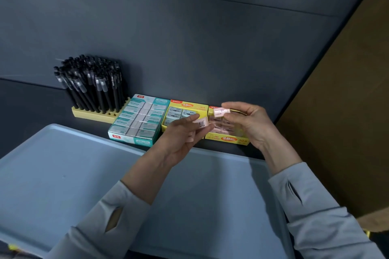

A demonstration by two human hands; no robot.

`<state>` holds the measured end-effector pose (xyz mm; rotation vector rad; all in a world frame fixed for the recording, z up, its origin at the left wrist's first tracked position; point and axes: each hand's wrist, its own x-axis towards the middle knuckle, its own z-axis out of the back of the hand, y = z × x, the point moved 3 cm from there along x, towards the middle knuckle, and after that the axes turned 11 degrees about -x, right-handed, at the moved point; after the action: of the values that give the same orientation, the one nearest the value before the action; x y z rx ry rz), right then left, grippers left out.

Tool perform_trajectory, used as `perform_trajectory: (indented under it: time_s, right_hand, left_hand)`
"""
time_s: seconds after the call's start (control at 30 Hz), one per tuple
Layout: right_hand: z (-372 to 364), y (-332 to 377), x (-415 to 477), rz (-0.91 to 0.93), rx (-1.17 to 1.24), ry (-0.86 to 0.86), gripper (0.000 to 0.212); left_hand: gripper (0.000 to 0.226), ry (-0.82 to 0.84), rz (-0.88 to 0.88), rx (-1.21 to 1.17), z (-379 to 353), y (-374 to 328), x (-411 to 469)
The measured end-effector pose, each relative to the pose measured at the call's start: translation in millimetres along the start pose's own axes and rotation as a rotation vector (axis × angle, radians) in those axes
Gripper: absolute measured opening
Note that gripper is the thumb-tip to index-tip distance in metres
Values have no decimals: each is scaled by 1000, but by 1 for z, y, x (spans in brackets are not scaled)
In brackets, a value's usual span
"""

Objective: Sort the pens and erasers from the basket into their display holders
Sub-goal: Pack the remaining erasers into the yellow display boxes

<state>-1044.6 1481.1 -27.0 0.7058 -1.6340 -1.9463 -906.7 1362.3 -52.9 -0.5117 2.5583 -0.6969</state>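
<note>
My left hand (179,139) pinches a pink eraser (202,122) with a barcode label, held just in front of the yellow boxes. My right hand (250,124) pinches a second pink eraser (219,111) above the right yellow display box (229,139), which holds pink erasers. Left of it stands another yellow box (185,105) with grey-white erasers, then a teal and white eraser box (136,121). Many black pens (92,82) stand upright in a yellow holder (88,114) at the far left.
A large light-blue basket (69,166) lies in front of me, below the dark shelf. A dark panelled wall (189,38) rises behind the holders. A brown board (347,111) stands at the right.
</note>
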Motion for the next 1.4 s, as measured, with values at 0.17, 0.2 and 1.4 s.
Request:
perform_trajectory:
  time_s: [0.17,0.2,1.4]
  right_hand:
    - [3,2,1,9,-41,-47,33]
    - [5,1,4,23,-87,-84,33]
    - [-27,-1,14,84,-470,59,24]
  left_hand:
    - [25,-48,-64,27,6,-4,1]
    - [25,-54,-81,37,7,-5,1]
    - [13,-59,-124,111,12,0,14]
